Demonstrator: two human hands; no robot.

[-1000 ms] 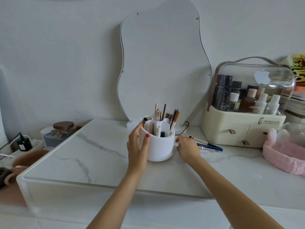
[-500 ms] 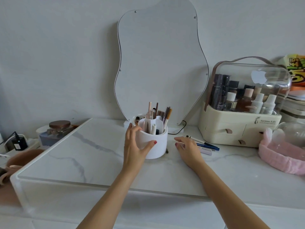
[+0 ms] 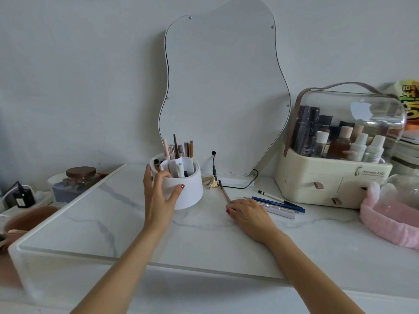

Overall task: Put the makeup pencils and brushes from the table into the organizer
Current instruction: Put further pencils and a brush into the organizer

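Head view: one organizer (image 3: 186,189), five loose pencils (image 3: 275,203), two hands.

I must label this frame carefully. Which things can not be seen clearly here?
- Head view: right hand covers the near ends of the pencils.
- Left hand hides part of the white organizer.
- Organizer dividers hide the brushes' lower ends.
- Storage case label: too small.

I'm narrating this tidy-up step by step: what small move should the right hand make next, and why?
Probably pinch the brown pencil and lift it toward the white round organizer. The right hand lies flat with its fingertips at the pencil's near end, not yet gripping, while the left hand cups the organizer's side. More pencils lie just right of the hand.
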